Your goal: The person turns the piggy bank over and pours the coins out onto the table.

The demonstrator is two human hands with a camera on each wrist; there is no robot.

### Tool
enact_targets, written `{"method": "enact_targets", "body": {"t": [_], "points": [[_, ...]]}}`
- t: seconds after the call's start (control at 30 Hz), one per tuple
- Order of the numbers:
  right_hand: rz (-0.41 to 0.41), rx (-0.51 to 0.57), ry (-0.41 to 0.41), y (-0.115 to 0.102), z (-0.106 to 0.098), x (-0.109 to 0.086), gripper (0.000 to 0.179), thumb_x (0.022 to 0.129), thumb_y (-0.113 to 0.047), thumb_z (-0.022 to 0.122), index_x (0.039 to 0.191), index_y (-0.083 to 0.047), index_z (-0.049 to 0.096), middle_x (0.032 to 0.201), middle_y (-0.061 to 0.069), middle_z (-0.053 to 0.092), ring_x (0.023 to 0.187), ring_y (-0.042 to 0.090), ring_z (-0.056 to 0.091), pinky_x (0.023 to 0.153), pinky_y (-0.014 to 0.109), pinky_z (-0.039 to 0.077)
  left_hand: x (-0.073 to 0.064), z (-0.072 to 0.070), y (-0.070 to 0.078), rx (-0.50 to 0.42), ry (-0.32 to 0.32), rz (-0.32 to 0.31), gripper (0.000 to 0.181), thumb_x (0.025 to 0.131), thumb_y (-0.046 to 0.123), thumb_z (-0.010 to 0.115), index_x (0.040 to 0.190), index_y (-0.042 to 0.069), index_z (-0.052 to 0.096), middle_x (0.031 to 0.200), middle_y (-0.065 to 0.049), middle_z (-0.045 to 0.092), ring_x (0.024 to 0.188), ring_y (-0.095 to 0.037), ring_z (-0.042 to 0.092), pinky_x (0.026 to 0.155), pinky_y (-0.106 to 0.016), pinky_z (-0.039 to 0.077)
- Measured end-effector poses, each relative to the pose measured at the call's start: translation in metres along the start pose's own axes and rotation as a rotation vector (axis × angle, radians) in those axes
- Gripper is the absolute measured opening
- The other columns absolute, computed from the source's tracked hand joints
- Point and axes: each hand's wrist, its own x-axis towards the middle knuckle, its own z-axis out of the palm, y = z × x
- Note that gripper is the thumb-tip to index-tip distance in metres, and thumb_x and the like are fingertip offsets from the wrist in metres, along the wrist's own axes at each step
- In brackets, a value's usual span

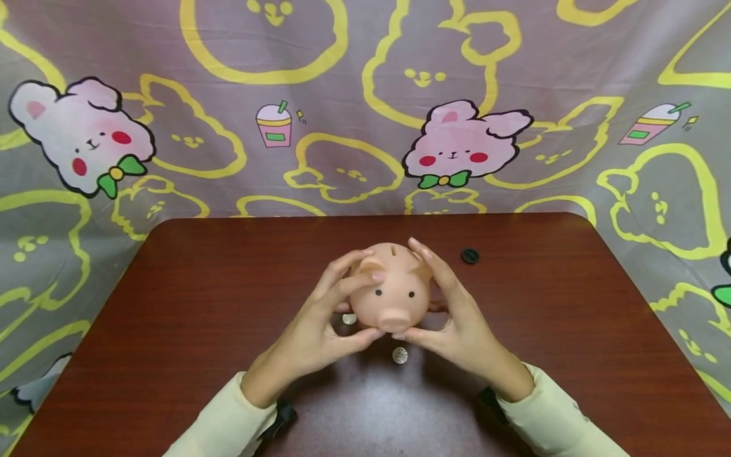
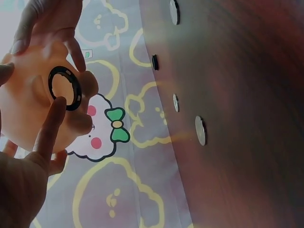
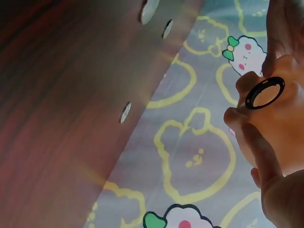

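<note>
A pink piggy bank [image 1: 394, 285] is held above the table, its snout toward me and a coin slot on top. My left hand [image 1: 308, 327] grips it from the left, thumb under the snout and fingers over the ear. From the right, my right hand [image 1: 465, 324] grips it, its thumb also below the snout. On the underside, a black ring [image 2: 78, 97] frames a round area of orange. In the left wrist view, one finger of my left hand reaches the ring's edge. A round black plug [image 1: 470, 256] lies on the table, right of the piggy bank.
Silvery coins lie on the dark wood table [image 1: 188, 304]: one coin [image 1: 400, 355] in front of the piggy bank, another coin [image 1: 349, 319] partly hidden by it. The left wrist view shows a third coin [image 2: 175, 12]. Behind the table hangs a patterned cloth [image 1: 354, 114].
</note>
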Motion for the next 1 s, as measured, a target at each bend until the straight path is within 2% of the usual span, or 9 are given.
{"method": "enact_targets", "body": {"t": [0.1,0.2,0.33,0.47,0.57,0.7,0.8,0.93,1.0], "points": [[0.065,0.046,0.007,-0.004,0.001,0.002,0.119,0.074,-0.002,0.094,0.167,-0.012,0.02,0.171,0.008,0.032,0.135,0.009,0.055,0.082,0.028,0.063,-0.002,0.001,0.0,-0.013,0.014,-0.025,0.075,0.08,0.001,0.088,0.145,0.016,0.053,0.163,-0.015,0.033,0.135,-0.035,0.055,0.081,-0.033,0.065],[0.119,0.095,0.008,-0.008,0.001,0.004,0.123,0.07,0.008,0.093,0.167,-0.011,0.02,0.172,0.008,0.031,0.139,0.009,0.052,0.082,0.029,0.062,-0.004,0.002,-0.001,-0.023,0.033,-0.042,0.077,0.08,0.0,0.088,0.146,0.017,0.051,0.163,-0.014,0.034,0.134,-0.036,0.055,0.081,-0.033,0.065],[0.161,0.137,0.004,-0.01,0.002,0.006,0.117,0.071,0.01,0.092,0.166,-0.011,0.026,0.172,0.008,0.03,0.131,0.008,0.058,0.083,0.028,0.062,-0.006,0.004,0.0,-0.023,0.061,-0.046,0.091,0.078,-0.003,0.088,0.153,0.018,0.042,0.162,-0.016,0.034,0.137,-0.037,0.052,0.079,-0.032,0.065],[0.133,0.135,-0.008,-0.009,0.002,0.004,0.107,0.072,0.008,0.092,0.161,-0.007,0.034,0.172,0.007,0.029,0.131,0.009,0.058,0.085,0.028,0.061,-0.006,0.003,0.001,-0.007,0.054,-0.05,0.106,0.077,-0.005,0.088,0.162,0.02,0.03,0.163,-0.017,0.032,0.141,-0.037,0.047,0.081,-0.032,0.065],[0.065,0.069,-0.026,-0.005,0.001,0.003,0.1,0.072,0.004,0.093,0.156,-0.008,0.04,0.172,0.007,0.029,0.142,0.01,0.05,0.087,0.024,0.06,-0.004,0.003,0.0,-0.005,0.02,-0.052,0.106,0.077,-0.006,0.087,0.162,0.017,0.028,0.165,-0.016,0.029,0.143,-0.034,0.046,0.088,-0.032,0.064],[-0.1,-0.127,-0.065,0.0,0.0,0.003,0.097,0.072,0.001,0.094,0.154,-0.014,0.044,0.172,0.006,0.03,0.159,0.023,0.03,0.113,0.024,0.047,-0.003,0.002,-0.005,0.003,-0.022,-0.018,0.095,0.074,-0.013,0.085,0.152,0.009,0.035,0.167,-0.016,0.024,0.146,-0.034,0.044,0.095,-0.033,0.061],[-0.221,-0.282,-0.091,0.004,0.0,0.003,0.099,0.07,-0.002,0.094,0.154,-0.017,0.045,0.173,0.006,0.029,0.162,0.033,0.02,0.124,0.026,0.035,-0.004,0.003,-0.011,0.069,-0.026,0.017,0.091,0.072,-0.014,0.085,0.146,0.01,0.038,0.167,-0.016,0.025,0.149,-0.034,0.041,0.103,-0.033,0.057],[-0.32,-0.441,-0.101,0.005,0.001,0.003,0.091,0.072,-0.008,0.093,0.151,-0.018,0.05,0.172,0.008,0.029,0.16,0.041,0.023,0.112,0.033,0.051,-0.006,0.006,-0.017,0.187,-0.007,0.045,0.09,0.071,-0.012,0.085,0.143,0.015,0.039,0.167,-0.015,0.028,0.153,-0.033,0.037,0.112,-0.034,0.049],[-0.352,-0.498,-0.1,0.005,0.0,0.002,0.077,0.081,-0.014,0.089,0.148,-0.018,0.052,0.172,0.01,0.03,0.159,0.044,0.025,0.102,0.04,0.058,-0.007,0.007,-0.019,0.217,0.004,0.053,0.088,0.071,-0.012,0.084,0.142,0.016,0.04,0.167,-0.015,0.029,0.153,-0.033,0.037,0.116,-0.035,0.047]]}}
